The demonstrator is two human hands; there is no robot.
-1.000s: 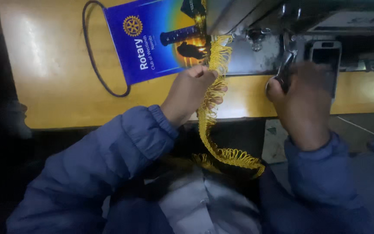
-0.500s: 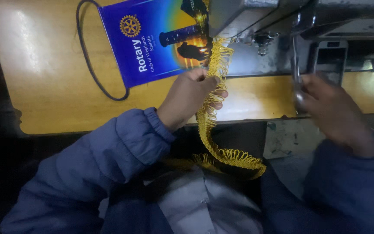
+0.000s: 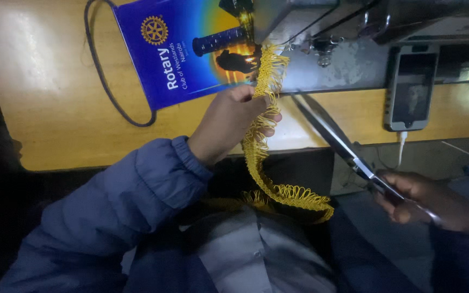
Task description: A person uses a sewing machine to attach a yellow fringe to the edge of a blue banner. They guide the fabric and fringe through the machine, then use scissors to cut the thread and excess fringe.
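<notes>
Right hand [image 3: 435, 203] dropped from up by the grey sewing machine [image 3: 343, 49] to below the table edge, now gripping long steel scissors [image 3: 335, 135], blades open a little, tips angled toward the yellow looped fringe trim [image 3: 261, 125]. Left hand [image 3: 232, 122] stayed put, pinching the trim at the wooden table [image 3: 50, 108] edge. Trim ran from the blue pennant [image 3: 185, 54] down into the lap. Phone [image 3: 411, 87] lay right of the machine.

Looped yellow fringe trim [image 3: 270, 163] — corded, rough textile. Glossy blue printed banner [image 3: 185, 54] on smooth varnished wooden table [image 3: 44, 108]; scissors [image 3: 337, 141] — bare metal.
</notes>
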